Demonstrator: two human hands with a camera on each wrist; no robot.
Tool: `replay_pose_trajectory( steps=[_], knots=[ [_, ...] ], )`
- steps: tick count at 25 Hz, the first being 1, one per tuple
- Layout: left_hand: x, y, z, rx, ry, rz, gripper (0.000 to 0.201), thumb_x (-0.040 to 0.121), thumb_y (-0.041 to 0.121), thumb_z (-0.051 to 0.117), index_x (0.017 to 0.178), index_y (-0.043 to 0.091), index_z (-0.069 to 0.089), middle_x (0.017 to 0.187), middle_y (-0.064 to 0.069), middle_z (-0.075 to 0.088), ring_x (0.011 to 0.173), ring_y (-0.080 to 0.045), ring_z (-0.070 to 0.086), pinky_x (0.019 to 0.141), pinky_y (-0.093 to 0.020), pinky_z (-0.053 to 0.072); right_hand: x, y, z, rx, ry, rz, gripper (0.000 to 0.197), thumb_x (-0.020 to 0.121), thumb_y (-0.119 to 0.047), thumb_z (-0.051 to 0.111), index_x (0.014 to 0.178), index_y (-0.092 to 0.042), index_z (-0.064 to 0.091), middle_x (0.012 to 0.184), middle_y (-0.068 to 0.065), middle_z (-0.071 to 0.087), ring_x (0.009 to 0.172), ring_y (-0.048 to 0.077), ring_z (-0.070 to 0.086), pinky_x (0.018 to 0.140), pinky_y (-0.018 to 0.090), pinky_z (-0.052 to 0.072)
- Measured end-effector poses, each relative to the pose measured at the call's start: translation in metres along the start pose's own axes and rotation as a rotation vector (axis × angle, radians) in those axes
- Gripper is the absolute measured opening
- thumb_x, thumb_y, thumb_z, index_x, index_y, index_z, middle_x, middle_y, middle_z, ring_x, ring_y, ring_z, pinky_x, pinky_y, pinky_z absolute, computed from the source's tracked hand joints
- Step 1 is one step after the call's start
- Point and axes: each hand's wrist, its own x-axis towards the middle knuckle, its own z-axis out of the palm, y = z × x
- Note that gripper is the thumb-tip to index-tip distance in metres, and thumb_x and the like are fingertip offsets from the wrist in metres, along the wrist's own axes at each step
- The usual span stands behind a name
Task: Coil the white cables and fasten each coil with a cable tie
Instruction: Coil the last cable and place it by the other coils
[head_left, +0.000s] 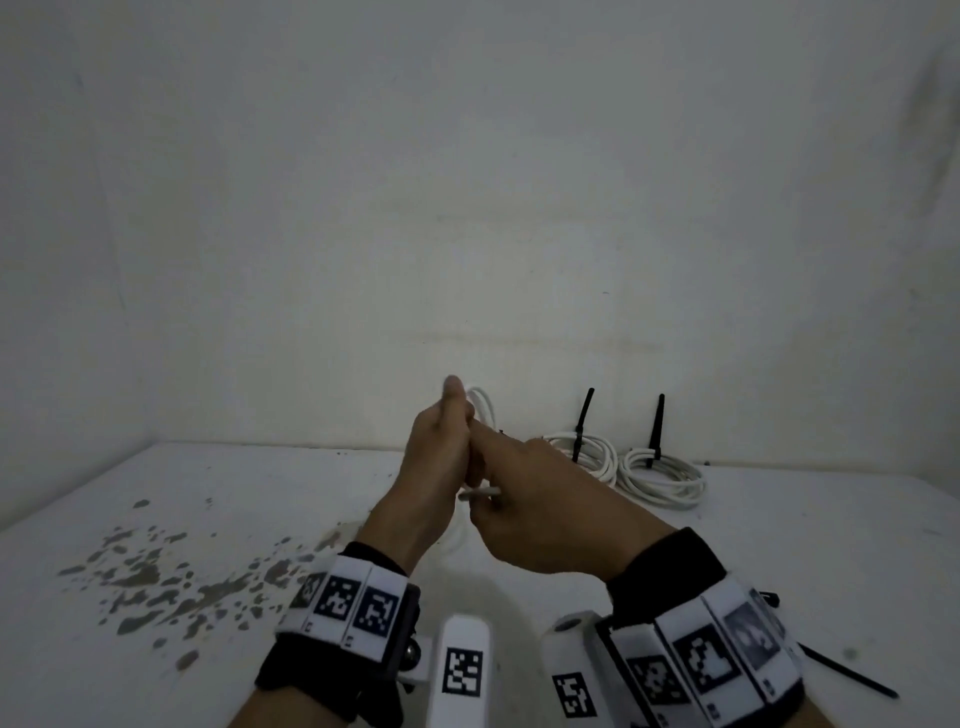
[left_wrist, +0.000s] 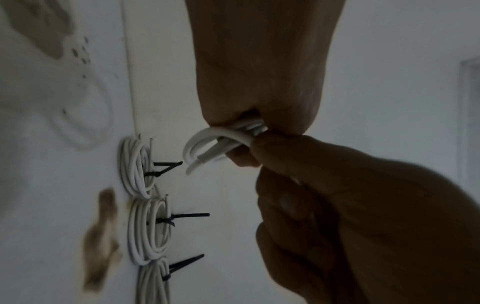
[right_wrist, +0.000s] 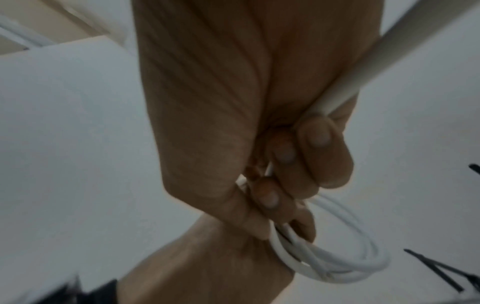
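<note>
Above the middle of the table, my left hand (head_left: 445, 448) grips a small coil of white cable (head_left: 484, 406), thumb pointing up. My right hand (head_left: 524, 488) is pressed against it from the right, fingers curled round the same cable. In the head view a short cable end (head_left: 480, 494) sticks out between the hands. The left wrist view shows the coil (left_wrist: 223, 142) bunched in my left hand (left_wrist: 259, 82), with the right hand (left_wrist: 363, 205) pinching it. In the right wrist view my right hand (right_wrist: 298, 164) holds a strand (right_wrist: 389, 53) that runs up to the right, and the loops (right_wrist: 337, 259) hang below it.
Tied coils (head_left: 587, 457) (head_left: 667, 475) with upright black cable ties (head_left: 583, 415) lie by the back wall; the left wrist view shows three (left_wrist: 133, 166) (left_wrist: 148, 226) (left_wrist: 153, 283). A loose black tie (head_left: 852, 675) lies on the table (head_left: 208, 493) at the front right. Brown stains (head_left: 150, 577) mark the left.
</note>
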Motion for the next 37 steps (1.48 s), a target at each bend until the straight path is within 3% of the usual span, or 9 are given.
replay_pose_trajectory(
  steps=[4, 7, 11, 14, 16, 20, 29, 35, 37],
  knots=[
    [-0.004, 0.001, -0.007, 0.205, -0.249, -0.001, 0.053, 0.104, 0.042, 0.032, 0.070, 0.009, 0.057, 0.061, -0.009, 0.057, 0.051, -0.019, 0.054, 0.053, -0.026, 0.042, 0.000, 0.006, -0.011, 0.388, 0.084, 0.070, 0.021, 0.090, -0.010, 0.064, 0.094, -0.019, 0.045, 0.093, 0.004, 0.071, 0.069, 0.008, 0.063, 0.057, 0.022, 0.048],
    [-0.010, 0.009, -0.008, 0.290, -0.377, -0.047, 0.047, 0.100, 0.027, 0.035, 0.054, 0.020, 0.042, 0.051, 0.001, 0.034, 0.041, -0.011, 0.025, 0.045, -0.022, 0.021, -0.001, 0.008, -0.014, 0.633, 0.107, 0.203, 0.031, 0.087, -0.010, 0.072, 0.100, -0.013, 0.045, 0.086, 0.018, 0.072, 0.046, 0.017, 0.048, 0.039, 0.024, 0.039],
    [-0.001, 0.012, -0.027, 0.354, -0.354, -0.104, 0.043, 0.101, 0.038, 0.040, 0.062, 0.021, 0.044, 0.050, 0.002, 0.032, 0.040, -0.012, 0.022, 0.045, -0.020, 0.017, -0.009, 0.031, -0.024, 0.815, -0.147, 0.216, 0.040, 0.079, 0.007, 0.074, 0.105, -0.008, 0.047, 0.067, 0.014, 0.062, 0.058, 0.027, 0.050, 0.048, 0.032, 0.041],
    [0.004, 0.011, -0.030, 0.337, -0.278, -0.095, 0.037, 0.100, 0.036, 0.044, 0.067, 0.018, 0.044, 0.052, 0.002, 0.030, 0.040, -0.012, 0.022, 0.045, -0.021, 0.016, -0.017, 0.041, -0.038, 0.560, -0.330, 0.251, 0.032, 0.079, 0.003, 0.076, 0.102, -0.011, 0.059, 0.074, 0.006, 0.064, 0.068, 0.028, 0.058, 0.052, 0.030, 0.047],
    [0.005, 0.008, -0.029, 0.427, -0.185, 0.004, 0.041, 0.099, 0.034, 0.046, 0.062, 0.017, 0.043, 0.048, 0.004, 0.033, 0.037, -0.011, 0.027, 0.044, -0.023, 0.021, -0.017, 0.037, -0.039, 0.206, -0.171, 0.354, 0.017, 0.079, -0.014, 0.080, 0.086, -0.017, 0.065, 0.072, -0.002, 0.066, 0.056, 0.013, 0.061, 0.048, 0.022, 0.045],
    [0.010, 0.004, -0.045, 0.701, -0.039, 0.253, 0.049, 0.101, 0.037, 0.045, 0.059, 0.013, 0.041, 0.050, -0.002, 0.038, 0.048, -0.015, 0.037, 0.056, -0.030, 0.030, -0.009, 0.025, -0.026, -0.272, 0.566, 0.453, 0.050, 0.072, -0.059, 0.078, 0.057, -0.021, 0.050, 0.057, -0.004, 0.055, 0.057, 0.016, 0.052, 0.052, 0.026, 0.038],
    [0.025, 0.013, -0.096, -0.166, 0.057, -0.155, 0.038, 0.098, 0.031, 0.046, 0.064, 0.016, 0.042, 0.037, 0.006, 0.023, 0.027, -0.007, 0.015, 0.034, -0.010, 0.014, -0.026, 0.062, -0.052, 0.154, 0.187, 0.533, 0.052, 0.084, -0.065, 0.062, 0.063, -0.019, 0.071, 0.049, -0.002, 0.064, 0.044, 0.009, 0.060, 0.045, 0.021, 0.044],
    [0.018, 0.011, -0.073, -0.347, -0.338, -0.313, 0.050, 0.097, 0.047, 0.040, 0.055, 0.020, 0.040, 0.033, 0.009, 0.020, 0.022, -0.004, 0.016, 0.035, -0.009, 0.011, -0.005, 0.047, -0.036, 0.708, 0.668, 0.463, 0.051, 0.102, -0.045, 0.046, 0.081, -0.001, 0.060, 0.059, 0.014, 0.063, 0.045, 0.029, 0.064, 0.045, 0.032, 0.051],
    [0.013, 0.013, -0.065, -0.364, -0.394, -0.329, 0.050, 0.092, 0.052, 0.045, 0.054, 0.020, 0.039, 0.032, 0.009, 0.020, 0.023, -0.004, 0.014, 0.035, -0.010, 0.010, -0.002, 0.047, -0.031, 0.557, 0.695, 0.506, 0.053, 0.102, -0.055, 0.035, 0.091, -0.009, 0.059, 0.074, 0.010, 0.068, 0.065, 0.029, 0.068, 0.057, 0.033, 0.051]
  ],
)
